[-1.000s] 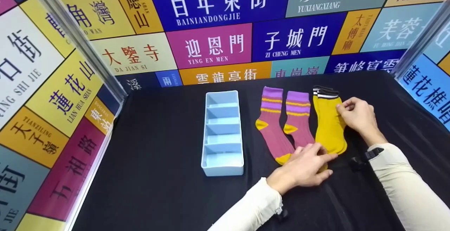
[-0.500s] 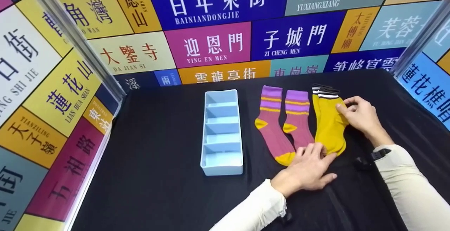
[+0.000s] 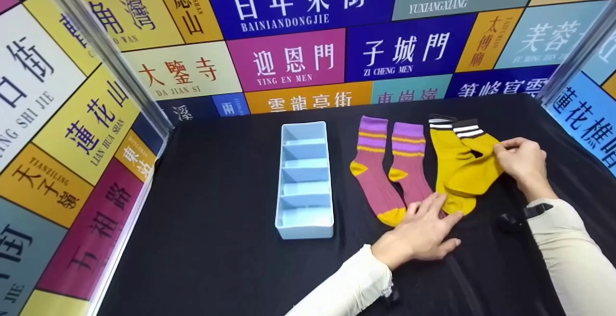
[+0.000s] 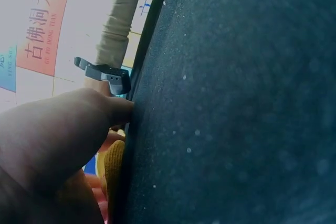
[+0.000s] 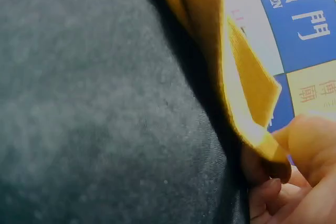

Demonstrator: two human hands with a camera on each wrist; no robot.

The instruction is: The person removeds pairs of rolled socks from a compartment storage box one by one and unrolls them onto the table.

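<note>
My right hand [image 3: 524, 164] pinches the heel of the upper yellow sock [image 3: 474, 176], which has a black-and-white striped cuff. That sock lies askew over its mate, the lower yellow sock [image 3: 442, 150]. In the right wrist view, the yellow fabric [image 5: 254, 85] stretches up from between the thumb and fingers. My left hand [image 3: 421, 234] lies palm down with extended fingers, over the toe of one pink sock [image 3: 409, 162] and at the toe of the lower yellow sock. To the left lies the other pink sock [image 3: 378, 176], with purple cuff, yellow heel and toe.
A light blue organizer box [image 3: 304, 232] with several compartments in a row stands left of the socks on the black tablecloth [image 3: 207, 220]. Sign-covered panels [image 3: 288, 61] rise behind and on both sides.
The right hand has moved right, pulling the upper yellow sock off its mate, so the two cuffs now lie apart. The left hand has barely shifted.
</note>
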